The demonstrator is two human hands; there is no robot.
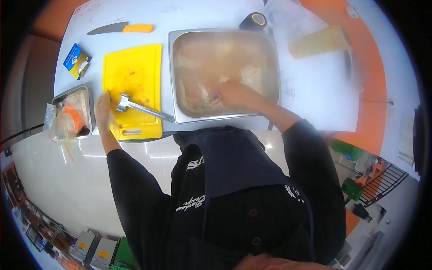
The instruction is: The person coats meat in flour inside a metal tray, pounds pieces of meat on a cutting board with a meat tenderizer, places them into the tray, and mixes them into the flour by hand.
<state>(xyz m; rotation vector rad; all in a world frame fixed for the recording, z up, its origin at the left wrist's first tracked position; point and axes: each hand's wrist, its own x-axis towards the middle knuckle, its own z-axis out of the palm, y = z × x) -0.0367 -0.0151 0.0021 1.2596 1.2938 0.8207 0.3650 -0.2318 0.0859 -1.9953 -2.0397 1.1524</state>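
My right hand [228, 93] reaches into a large steel tray [172, 58] of pale raw meat [195, 56]. Its fingers are pinched together low over the meat; what they grip is too blurred to name. My left hand [104, 110], in a clear plastic glove, rests at the left edge of a yellow cutting board [135, 67], with its fingers partly hidden. On the board, small meat scraps lie about. A metal meat mallet [144, 109] lies across it, head near my left hand and handle end toward the steel tray.
A knife with a yellow handle [138, 28] and a blue and yellow box [77, 61] lie at the upper left. A small steel tray [91, 103] holds plastic bags [72, 117]. A black round object [253, 21] and a translucent roll [319, 42] lie beyond the large tray.
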